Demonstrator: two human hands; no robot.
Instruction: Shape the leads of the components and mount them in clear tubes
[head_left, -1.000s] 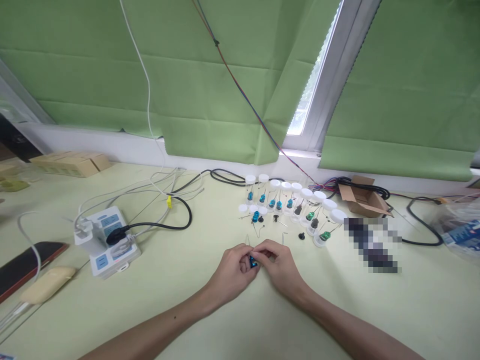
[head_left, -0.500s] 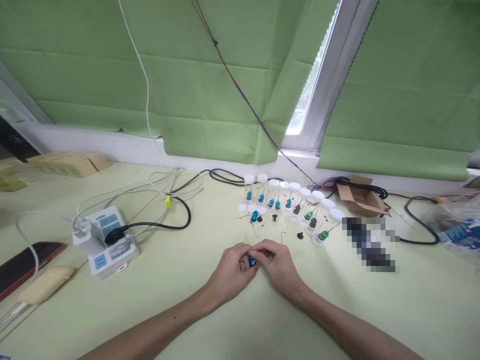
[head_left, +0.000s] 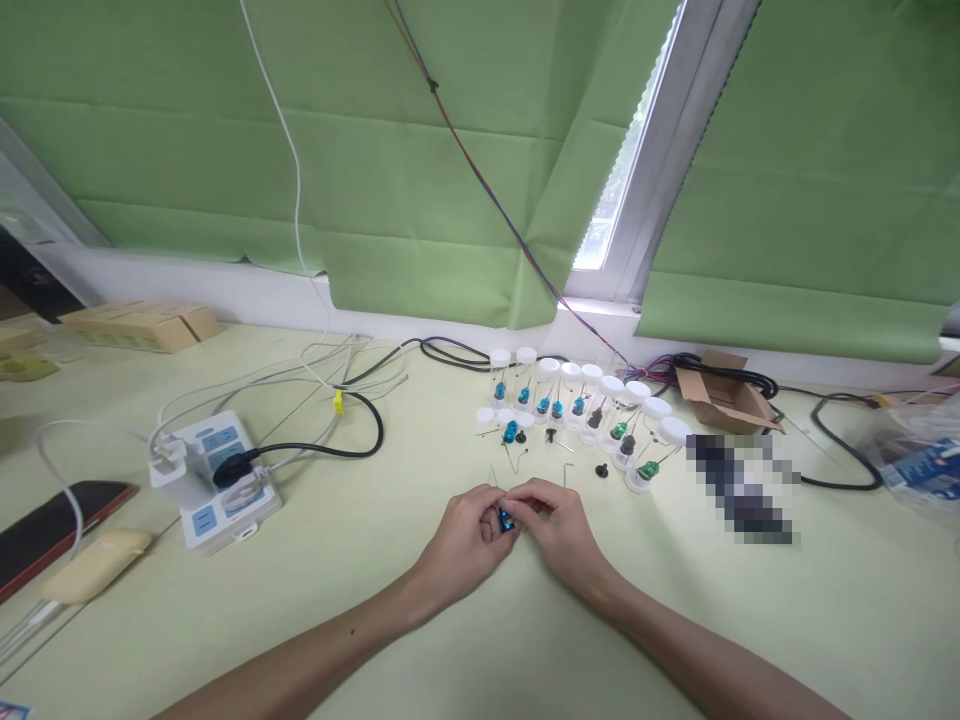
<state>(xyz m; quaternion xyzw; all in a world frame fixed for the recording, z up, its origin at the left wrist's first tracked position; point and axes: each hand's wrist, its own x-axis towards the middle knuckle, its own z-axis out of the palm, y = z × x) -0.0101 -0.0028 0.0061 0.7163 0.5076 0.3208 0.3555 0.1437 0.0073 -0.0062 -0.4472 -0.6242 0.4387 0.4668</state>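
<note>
Over the table's middle, my left hand [head_left: 466, 535] is curled round a small shiny blue metal part [head_left: 506, 521], most of it hidden by fingers. Thumb and fingertips of my right hand [head_left: 559, 530] are pinched together at the top of that part; whatever they hold is too small to make out. Just beyond the hands lie a bent thin wire [head_left: 517, 463], a small L-shaped hex key [head_left: 565, 474] and a black knob-like piece [head_left: 602, 471]. Farther back, a similar blue part [head_left: 510, 432] rests beside another black piece [head_left: 521, 437].
Behind stands a curved row of clear white-capped tubes [head_left: 638, 478] holding blue, green and dark parts. An open cardboard box [head_left: 724, 405] is at back right. Leftward are a power strip [head_left: 214, 440] with plugs and cables, a phone [head_left: 60, 530] and a cream-coloured case [head_left: 101, 566].
The view has shifted very slightly. Both hands stay together at the blue part, which appears turned a little between the fingers.
</note>
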